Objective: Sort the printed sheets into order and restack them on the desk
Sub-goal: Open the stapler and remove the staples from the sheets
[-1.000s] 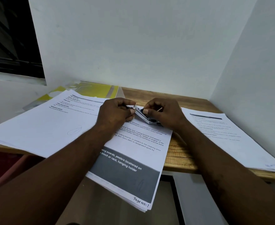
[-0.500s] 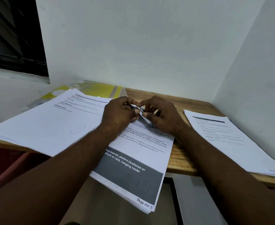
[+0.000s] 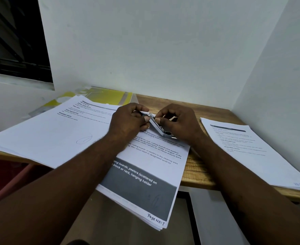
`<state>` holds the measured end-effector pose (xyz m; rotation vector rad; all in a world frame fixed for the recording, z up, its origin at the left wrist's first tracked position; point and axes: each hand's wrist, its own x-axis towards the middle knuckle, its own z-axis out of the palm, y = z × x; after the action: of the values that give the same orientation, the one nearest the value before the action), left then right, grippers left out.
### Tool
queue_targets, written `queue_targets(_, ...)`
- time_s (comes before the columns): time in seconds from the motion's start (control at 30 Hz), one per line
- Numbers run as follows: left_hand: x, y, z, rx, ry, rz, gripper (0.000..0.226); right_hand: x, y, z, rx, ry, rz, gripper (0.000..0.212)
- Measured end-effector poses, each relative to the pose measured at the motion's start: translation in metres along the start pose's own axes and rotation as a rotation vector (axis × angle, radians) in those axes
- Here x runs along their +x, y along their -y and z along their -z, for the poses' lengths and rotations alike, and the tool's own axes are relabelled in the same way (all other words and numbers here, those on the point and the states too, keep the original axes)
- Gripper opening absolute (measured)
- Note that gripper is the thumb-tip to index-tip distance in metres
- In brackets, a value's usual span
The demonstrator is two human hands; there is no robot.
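Three lots of printed sheets lie on the wooden desk (image 3: 197,172). A broad stack (image 3: 45,137) covers the left side. A middle stack (image 3: 151,174), marked "Page No: 7" by hand, hangs over the front edge. A third stack (image 3: 251,152) lies at the right. Over the top of the middle stack, both hands hold a small metal stapler (image 3: 157,125). My left hand (image 3: 128,121) pinches its far end with curled fingers. My right hand (image 3: 179,124) grips its body and hides most of it.
A yellow folder (image 3: 103,97) lies at the back left, partly under the left stack. White walls close off the desk at the back and right. A dark window (image 3: 13,41) is at the upper left. Below the front edge is a cabinet front.
The view has shifted slightly. Both hands stay on the stapler and have worked it a little, its body now angled down to the right. The stacks have not moved.
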<state>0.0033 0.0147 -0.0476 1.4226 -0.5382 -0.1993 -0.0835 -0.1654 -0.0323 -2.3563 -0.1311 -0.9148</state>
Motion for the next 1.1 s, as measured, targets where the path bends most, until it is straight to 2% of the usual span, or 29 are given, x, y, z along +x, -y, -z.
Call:
queue_targets(0.27,-0.0008,0.0003,0.0009,-0.012,0.015,0.008,0.016,-0.0004,-0.0029,-0.001,0.013,-0.016,0.001,0.009)
queue_targets(0.6,-0.0034,-0.0027,0.002,-0.019,0.04,0.019,0.022,0.0005,0.0019,-0.0028,0.161,0.03,-0.174,0.007)
queue_targets(0.73,-0.0037,-0.0036,0.0032,-0.029,0.066,0.026,0.026,-0.0001,0.0022,-0.0024,0.169,0.034,-0.19,0.006)
queue_targets(1.1,-0.0038,-0.0022,0.0047,0.104,0.015,-0.013,0.031,0.0002,0.0061,-0.0046,0.083,0.028,-0.072,0.009)
